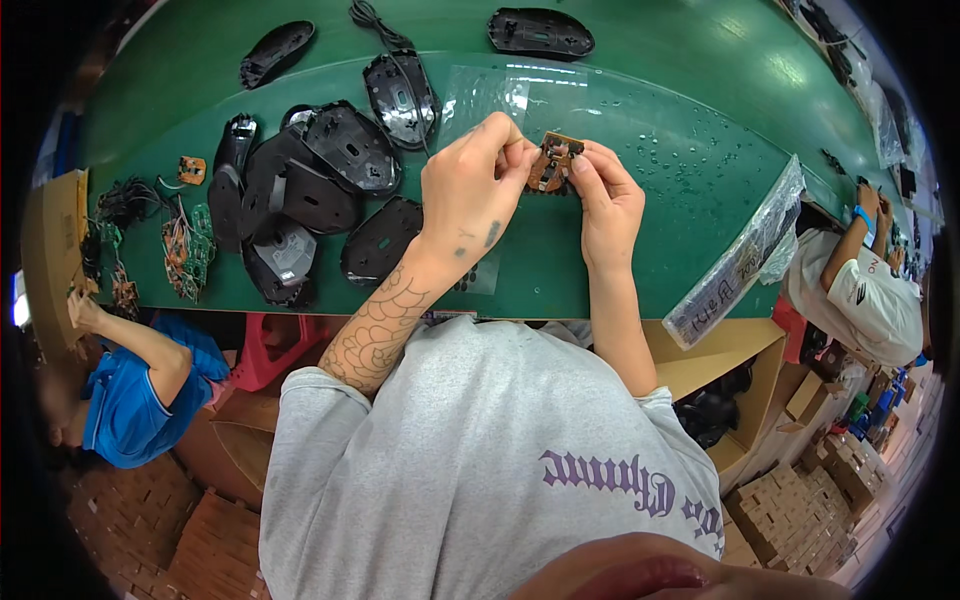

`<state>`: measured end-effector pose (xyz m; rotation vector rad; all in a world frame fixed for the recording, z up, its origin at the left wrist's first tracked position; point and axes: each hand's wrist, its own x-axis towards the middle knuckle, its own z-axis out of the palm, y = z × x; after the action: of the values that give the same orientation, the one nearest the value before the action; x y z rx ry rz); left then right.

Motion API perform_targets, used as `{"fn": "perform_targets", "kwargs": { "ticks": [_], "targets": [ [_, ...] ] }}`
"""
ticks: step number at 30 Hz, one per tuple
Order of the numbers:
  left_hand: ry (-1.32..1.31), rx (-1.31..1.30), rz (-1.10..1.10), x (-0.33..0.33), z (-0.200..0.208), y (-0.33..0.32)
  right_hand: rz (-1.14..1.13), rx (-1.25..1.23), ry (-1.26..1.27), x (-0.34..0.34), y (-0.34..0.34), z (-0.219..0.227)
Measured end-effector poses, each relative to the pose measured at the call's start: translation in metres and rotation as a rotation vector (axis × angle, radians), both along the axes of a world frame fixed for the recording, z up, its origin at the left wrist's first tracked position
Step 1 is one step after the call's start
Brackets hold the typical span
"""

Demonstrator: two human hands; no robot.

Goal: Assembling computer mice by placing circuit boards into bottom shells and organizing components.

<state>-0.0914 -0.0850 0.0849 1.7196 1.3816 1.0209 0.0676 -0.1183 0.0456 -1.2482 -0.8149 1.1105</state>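
Fingertips of both bare hands meet at a small brown circuit board [553, 166] carrying black parts, held up over a green table [690, 215]. The right hand [613, 208] grips its right edge, thumb on the near face and bent fingers behind. The left hand [472, 178] is curled, its thumb and forefinger nearly together at the board's left edge; whether they pinch the board or something tiny there cannot be told.

Just left of the left wrist lies an open black mouse shell [383, 242]. Beyond it, farther left, is a heap of black mouse shells [350, 150]. Well left of the fingers are a tangle of green and brown boards [186, 245] and a bundle of dark cables [135, 203].

Ahead of the fingers lies a clear plastic sheet [482, 92], with another black shell [540, 33] past it. To the right and nearer the body, a long plastic-wrapped pack [738, 258] bears large dark characters.

Below the hands, the wearer's grey T-shirt [450, 440] shows purple ornate lettering, upside down in this view. A person in blue [150, 395] is far left; another in a white shirt [865, 300], with small dark marks on it, far right.
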Motion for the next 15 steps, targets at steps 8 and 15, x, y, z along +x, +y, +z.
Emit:
{"fn": "perform_targets", "kwargs": {
  "ticks": [8,15],
  "targets": [
    [-0.006,-0.076,-0.006,0.0005,0.0033,-0.0009,0.027,-0.017,0.009,-0.0012,-0.0043,0.0004],
    [-0.123,-0.223,-0.034,-0.0040,0.0067,0.0028,0.071,0.009,-0.001,0.0003,-0.0035,-0.0006]
  ]
}}
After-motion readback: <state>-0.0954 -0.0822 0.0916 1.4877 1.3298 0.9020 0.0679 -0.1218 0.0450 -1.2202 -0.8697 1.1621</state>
